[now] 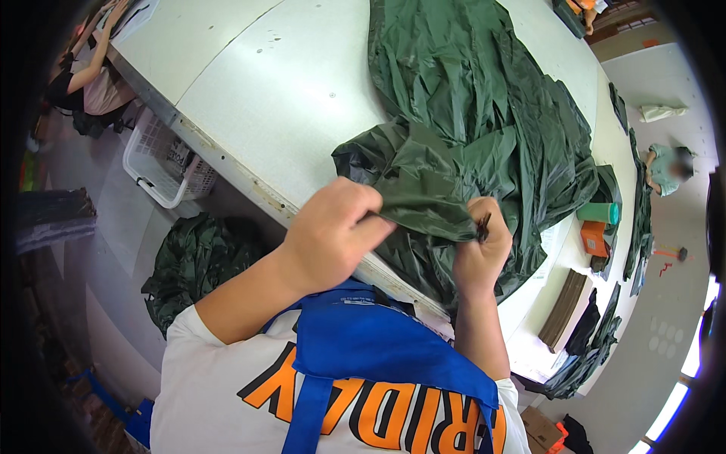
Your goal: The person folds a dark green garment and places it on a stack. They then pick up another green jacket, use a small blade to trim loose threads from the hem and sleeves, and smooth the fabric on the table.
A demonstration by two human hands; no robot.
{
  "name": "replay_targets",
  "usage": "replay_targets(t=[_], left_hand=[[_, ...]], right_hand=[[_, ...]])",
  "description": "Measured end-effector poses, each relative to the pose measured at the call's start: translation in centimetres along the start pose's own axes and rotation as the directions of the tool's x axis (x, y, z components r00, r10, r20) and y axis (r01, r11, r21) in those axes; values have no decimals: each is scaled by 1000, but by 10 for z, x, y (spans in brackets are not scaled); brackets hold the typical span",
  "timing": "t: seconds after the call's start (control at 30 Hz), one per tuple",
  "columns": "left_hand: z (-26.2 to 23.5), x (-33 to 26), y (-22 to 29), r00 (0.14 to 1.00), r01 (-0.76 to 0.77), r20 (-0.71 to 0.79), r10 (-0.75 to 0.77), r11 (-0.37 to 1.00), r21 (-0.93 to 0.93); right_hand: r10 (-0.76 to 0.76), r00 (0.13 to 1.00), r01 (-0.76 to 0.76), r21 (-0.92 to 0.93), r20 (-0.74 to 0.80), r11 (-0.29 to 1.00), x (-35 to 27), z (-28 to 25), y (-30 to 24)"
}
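Observation:
A large piece of thin, shiny dark green fabric (454,83) lies heaped and creased over the table, its near part raised at the front edge. My left hand (333,231) is closed on one end of a fold of it, thumb and forefinger pinched together. At the other end of the fold, my right hand (484,246) has its fingers curled round the cloth. A small dark bit shows between those fingers, too small to tell what it is. The fold stretches between both hands, just above the table edge.
The pale table (257,98) runs far ahead. On its right lie a teal cylinder (598,212), an orange box (594,238) and dark cloths. Left, on the floor, stand a white plastic basket (155,163) and a green fabric heap (200,261). Other people work at far left and right.

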State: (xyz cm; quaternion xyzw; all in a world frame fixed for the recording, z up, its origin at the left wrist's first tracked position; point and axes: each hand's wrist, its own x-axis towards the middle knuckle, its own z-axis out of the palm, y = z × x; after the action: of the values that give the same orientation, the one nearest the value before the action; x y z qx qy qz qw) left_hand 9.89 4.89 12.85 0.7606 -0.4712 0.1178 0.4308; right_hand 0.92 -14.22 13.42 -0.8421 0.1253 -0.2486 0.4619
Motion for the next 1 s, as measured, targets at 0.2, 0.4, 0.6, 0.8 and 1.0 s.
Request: replay_targets(t=[0.2, 0.4, 0.6, 0.8, 1.0], left_hand=[[-19, -5, -13, 910, 414, -71, -408, 901, 132], [-112, -66, -92, 760, 649, -324, -563, 640, 412], [-114, -28, -109, 827, 561, -340, -448, 616, 553], [102, -38, -119, 743, 414, 379, -552, 824, 387], [27, -69, -102, 550, 441, 676, -490, 858, 263]], right_hand=[[-183, 940, 140, 162, 288, 977, -18, 39, -41], [322, 931, -330, 18, 170, 944, 7, 36, 33], [280, 952, -192, -471, 124, 861, 37, 32, 149], [251, 968, -245, -134, 30, 960, 74, 12, 97], [577, 776, -454, 411, -255, 791, 29, -176, 116]])
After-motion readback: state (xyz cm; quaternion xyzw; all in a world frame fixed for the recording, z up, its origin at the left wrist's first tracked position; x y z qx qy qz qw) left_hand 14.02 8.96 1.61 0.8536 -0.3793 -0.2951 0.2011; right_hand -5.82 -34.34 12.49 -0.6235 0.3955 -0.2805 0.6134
